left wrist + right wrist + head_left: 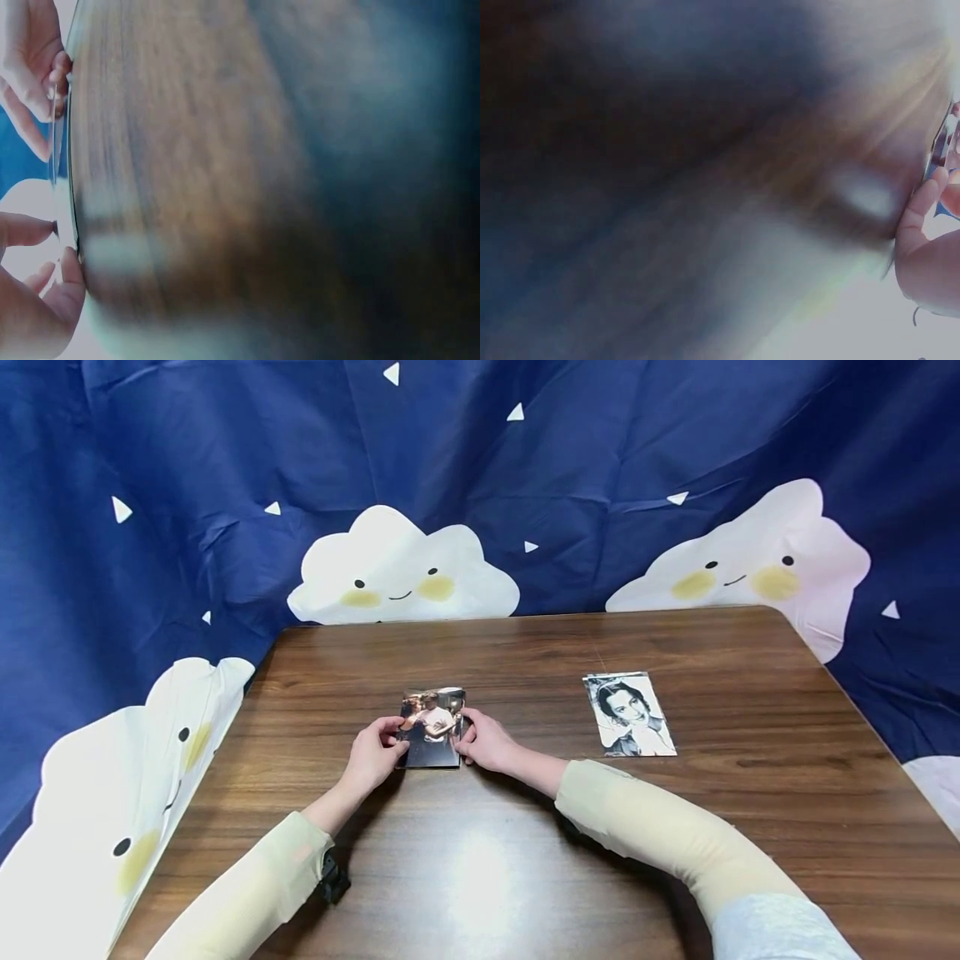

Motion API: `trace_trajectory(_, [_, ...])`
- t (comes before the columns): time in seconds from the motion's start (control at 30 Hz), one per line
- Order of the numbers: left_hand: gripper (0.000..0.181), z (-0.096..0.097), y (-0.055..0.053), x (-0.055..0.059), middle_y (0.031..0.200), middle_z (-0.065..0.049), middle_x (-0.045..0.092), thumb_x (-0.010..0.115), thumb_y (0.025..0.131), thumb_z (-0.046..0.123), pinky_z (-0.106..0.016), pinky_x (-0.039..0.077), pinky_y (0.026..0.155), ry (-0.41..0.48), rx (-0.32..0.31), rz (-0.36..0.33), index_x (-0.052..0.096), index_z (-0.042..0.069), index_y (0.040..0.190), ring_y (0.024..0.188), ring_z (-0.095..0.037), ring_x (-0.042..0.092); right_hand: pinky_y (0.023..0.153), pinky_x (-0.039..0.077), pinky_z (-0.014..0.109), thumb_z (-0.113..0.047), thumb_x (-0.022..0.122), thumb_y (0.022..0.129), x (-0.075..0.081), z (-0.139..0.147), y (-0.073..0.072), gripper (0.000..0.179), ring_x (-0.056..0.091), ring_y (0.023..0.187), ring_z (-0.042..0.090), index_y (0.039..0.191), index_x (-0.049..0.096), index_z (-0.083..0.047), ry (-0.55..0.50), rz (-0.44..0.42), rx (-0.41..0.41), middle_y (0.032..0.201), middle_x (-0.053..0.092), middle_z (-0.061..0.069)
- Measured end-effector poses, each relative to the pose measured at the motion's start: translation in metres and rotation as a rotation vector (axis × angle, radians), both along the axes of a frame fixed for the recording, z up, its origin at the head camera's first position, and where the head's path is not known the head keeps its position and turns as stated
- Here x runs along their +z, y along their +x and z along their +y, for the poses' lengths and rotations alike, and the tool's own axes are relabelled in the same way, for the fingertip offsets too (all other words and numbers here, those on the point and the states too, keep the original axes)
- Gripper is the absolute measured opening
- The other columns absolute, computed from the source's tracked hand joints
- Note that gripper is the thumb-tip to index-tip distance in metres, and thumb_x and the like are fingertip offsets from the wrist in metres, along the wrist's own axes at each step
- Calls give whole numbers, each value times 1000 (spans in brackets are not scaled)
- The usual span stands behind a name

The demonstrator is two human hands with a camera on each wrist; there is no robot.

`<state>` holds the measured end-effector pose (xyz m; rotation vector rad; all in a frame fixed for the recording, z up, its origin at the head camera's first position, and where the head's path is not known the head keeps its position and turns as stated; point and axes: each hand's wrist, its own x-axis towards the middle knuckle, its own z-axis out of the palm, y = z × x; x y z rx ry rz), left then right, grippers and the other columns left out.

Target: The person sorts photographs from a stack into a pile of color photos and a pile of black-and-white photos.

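In the head view a small pile of photos (431, 753) is held between both hands; the top one shows people, one in a light shirt. My left hand (375, 754) pinches its left edge between thumb and fingers. At the right edge, my right hand (486, 743) grips it the same way. Seen nearly edge-on in the left wrist view, the photos (64, 202) look like thin sheets, slightly fanned apart close to the tabletop. In the right wrist view only part of my right hand (922, 247) shows, at the frame's edge.
Farther right on the brown wooden table (525, 827) lies another stack of photos (632, 717), topped by a black-and-white portrait. Behind the table hangs a dark blue curtain (450, 443) with white clouds and triangles. A small black device (334, 878) sits under the left sleeve.
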<state>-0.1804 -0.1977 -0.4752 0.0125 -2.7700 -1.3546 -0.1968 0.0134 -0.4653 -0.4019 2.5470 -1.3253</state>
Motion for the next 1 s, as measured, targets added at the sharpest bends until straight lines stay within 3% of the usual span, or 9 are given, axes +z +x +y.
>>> trace_trajectory(0.27, [37,0,-2,2,94,-14,65,73,79,-2,-35,45,78,-23,12,-11,65,-3,115,86,-25,60,71,49,28,-5,70,86,0,-1,-2,64,58,51,8,142,39,6,38,-17,-12,69,62,0])
trace_trajectory(0.6, [35,0,0,2,106,-20,64,72,80,-3,-41,47,84,-25,12,4,64,-5,114,91,-30,61,80,48,31,-9,70,88,-2,-3,-3,63,60,52,8,142,40,3,67,-23,-27,70,63,-3])
trace_trajectory(0.83, [34,0,-1,2,109,-21,62,71,81,-3,-39,48,84,-10,31,4,64,-5,114,93,-31,61,53,49,25,-5,69,89,-2,3,-3,62,55,50,9,142,39,5,-81,-88,-38,70,62,3])
trace_trajectory(1.0, [36,0,0,7,109,-23,60,72,82,-2,-29,50,73,23,34,-4,62,-6,116,92,-30,61,49,47,24,-1,65,90,4,21,4,60,55,53,11,142,36,7,-181,-106,-9,74,65,13])
